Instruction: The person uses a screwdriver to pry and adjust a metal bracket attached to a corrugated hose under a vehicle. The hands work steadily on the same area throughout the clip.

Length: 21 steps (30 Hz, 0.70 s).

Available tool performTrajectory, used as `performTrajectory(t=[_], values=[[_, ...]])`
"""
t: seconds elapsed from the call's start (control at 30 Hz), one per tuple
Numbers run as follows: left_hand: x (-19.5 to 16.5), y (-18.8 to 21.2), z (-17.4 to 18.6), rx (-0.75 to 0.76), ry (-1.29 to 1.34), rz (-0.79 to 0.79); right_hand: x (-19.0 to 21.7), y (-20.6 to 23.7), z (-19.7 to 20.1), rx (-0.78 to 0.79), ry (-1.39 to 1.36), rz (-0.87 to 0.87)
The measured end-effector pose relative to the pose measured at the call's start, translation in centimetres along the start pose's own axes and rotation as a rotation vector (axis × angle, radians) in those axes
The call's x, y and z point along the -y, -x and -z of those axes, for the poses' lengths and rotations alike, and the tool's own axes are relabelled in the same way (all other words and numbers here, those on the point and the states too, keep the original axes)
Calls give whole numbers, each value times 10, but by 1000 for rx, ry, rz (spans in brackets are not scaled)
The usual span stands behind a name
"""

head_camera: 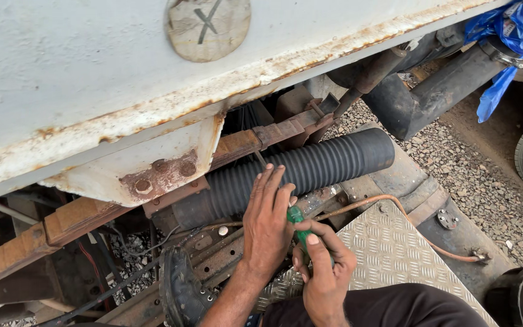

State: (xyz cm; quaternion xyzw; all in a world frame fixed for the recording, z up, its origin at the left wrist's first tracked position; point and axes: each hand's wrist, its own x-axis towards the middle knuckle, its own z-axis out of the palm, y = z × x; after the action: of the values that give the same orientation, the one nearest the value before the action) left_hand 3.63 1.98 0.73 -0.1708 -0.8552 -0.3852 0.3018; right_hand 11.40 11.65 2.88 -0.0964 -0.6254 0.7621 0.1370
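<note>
Head view: right hand grips green screwdriver, fingers closed.

Blue plastic sheet is hanging well right of rusted white body panel; gravel is lying below it.

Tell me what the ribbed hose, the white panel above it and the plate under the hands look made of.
Hose: probably rubber or flexible plastic; matte black with close corrugations. Panel: painted steel, by the look; white coat flaking, orange rust along its lower edge and bolts. Plate: metal tread plate, likely aluminium or steel; dull silver with a raised diamond pattern. The right hand holds a screwdriver with a green, seemingly plastic handle.
</note>
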Motion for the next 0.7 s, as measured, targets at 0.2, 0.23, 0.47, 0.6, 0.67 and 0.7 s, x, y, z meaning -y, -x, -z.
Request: performTrajectory(t=[0.2,0.23,0.47,0.6,0.67,0.7], values=[[0,3,2,43,8,-4,1,-3,0,11,-217,-106],[0,3,2,43,9,-3,3,-4,0,4,-238,-134],[5,-5,1,23,22,-54,14,-12,-7,13,-230,-277],[5,-6,1,39,26,-71,16,-12,-6,41,-212,-280],[5,-5,1,61,14,-59,14,-11,-4,34,-236,-256],[5,-4,1,72,6,-53,12,-11,-3,42,-253,-248]])
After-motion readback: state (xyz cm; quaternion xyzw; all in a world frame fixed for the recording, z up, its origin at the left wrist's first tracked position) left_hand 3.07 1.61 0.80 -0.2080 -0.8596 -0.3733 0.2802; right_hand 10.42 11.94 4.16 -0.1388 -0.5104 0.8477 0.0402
